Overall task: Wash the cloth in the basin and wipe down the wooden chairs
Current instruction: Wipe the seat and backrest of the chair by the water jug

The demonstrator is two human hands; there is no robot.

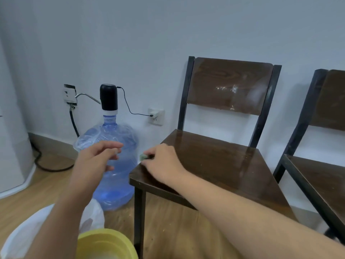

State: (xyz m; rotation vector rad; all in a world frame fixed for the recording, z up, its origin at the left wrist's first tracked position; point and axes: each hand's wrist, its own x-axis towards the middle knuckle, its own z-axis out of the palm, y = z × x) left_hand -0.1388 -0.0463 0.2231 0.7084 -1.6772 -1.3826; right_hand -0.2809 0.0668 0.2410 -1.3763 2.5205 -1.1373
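Observation:
A dark wooden chair [220, 156] with a black metal frame stands against the wall; its seat and backrest look wet and glossy. My right hand [162, 163] rests on the seat's front left corner, shut on a small greenish cloth [144, 157] that peeks out past the fingers. In the air left of the chair, in front of the water bottle, my left hand [97, 157] hovers empty with its fingers loosely apart. A yellow basin [106, 243] sits on the floor at the bottom edge. A second wooden chair [324, 139] stands to the right, partly cut off.
A large blue water bottle [112, 163] with a black pump stands left of the chair, its cable plugged into a wall socket [155, 116]. A white plastic bag [28, 234] lies by the basin. A white appliance [11, 146] stands far left on the wooden floor.

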